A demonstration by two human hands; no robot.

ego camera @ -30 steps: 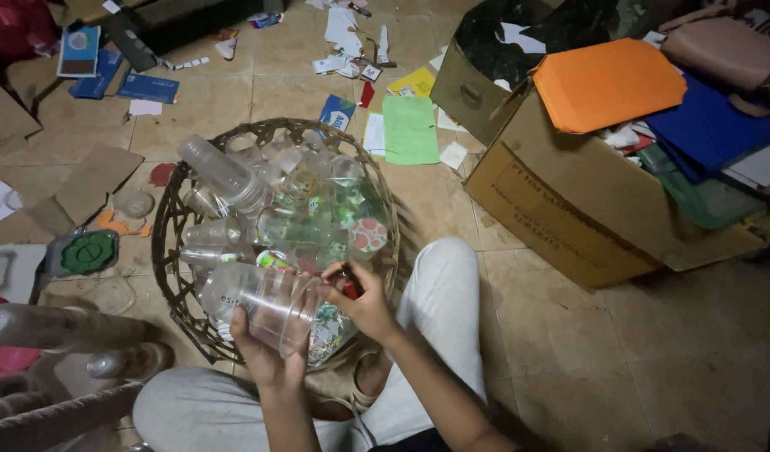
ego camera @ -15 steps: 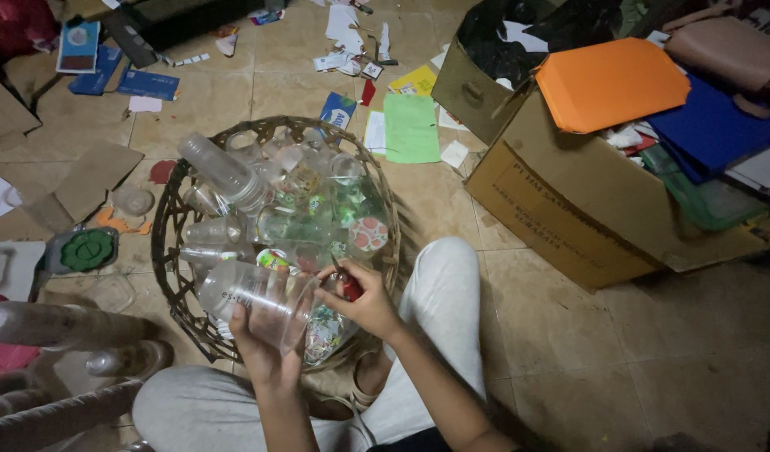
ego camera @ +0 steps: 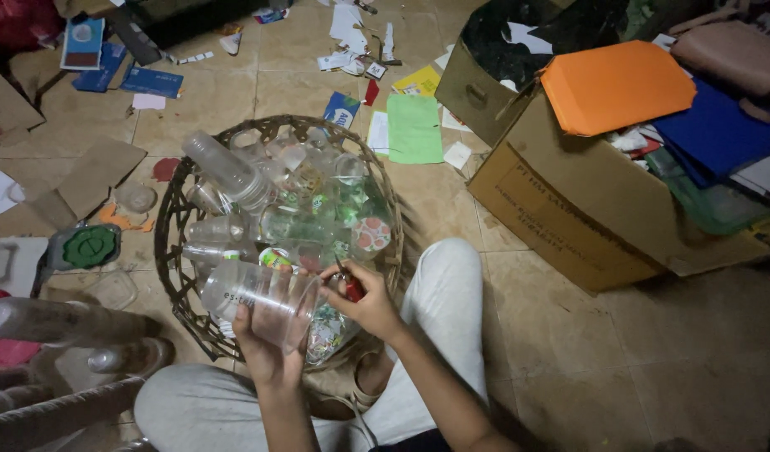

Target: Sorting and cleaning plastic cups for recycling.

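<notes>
One clear plastic cup (ego camera: pixel 263 303), ribbed and empty, lying sideways above woven basket (ego camera: pixel 169 251) rim. Left hand (ego camera: pixel 263 351) grip wrapped around cup base. Right hand (ego camera: pixel 370 300) grip pinching small red tool (ego camera: pixel 352 289) at cup mouth. Basket heaped with clear bottles (ego camera: pixel 226 172). Cardboard box (ego camera: pixel 585 209) to the right.

Head cam, steep downward view, close over basket (ego camera: pixel 180 276) (single view)

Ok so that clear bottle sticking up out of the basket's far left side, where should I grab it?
Take the clear bottle around its upper body, coming from above left. It lies tilted on the other plastics in the woven basket, that end raised and free, the lower end wedged among cups.
</notes>
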